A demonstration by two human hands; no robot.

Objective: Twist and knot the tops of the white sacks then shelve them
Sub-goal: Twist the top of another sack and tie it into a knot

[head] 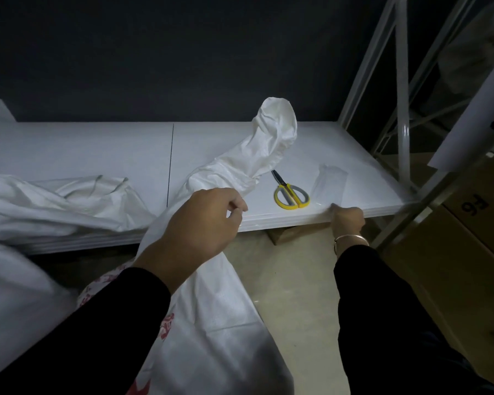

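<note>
A white woven sack point(220, 317) with red print stands on the floor in front of the white shelf point(97, 149). Its twisted neck point(257, 155) lies up over the shelf edge, the end flaring out near the back. My left hand point(200, 223) grips the sack's neck at the shelf's front edge. Further right, my right hand point(347, 216) curls over the front edge of the shelf board, with a bracelet on the wrist. A second white sack point(54, 203) lies slumped on the shelf at the left.
Yellow-handled scissors point(290, 195) lie on the shelf beside the neck, and a clear plastic piece point(330, 181) to their right. A white metal rack frame point(402, 115) rises at the right. Cardboard boxes point(465, 252) stand on the floor at the right.
</note>
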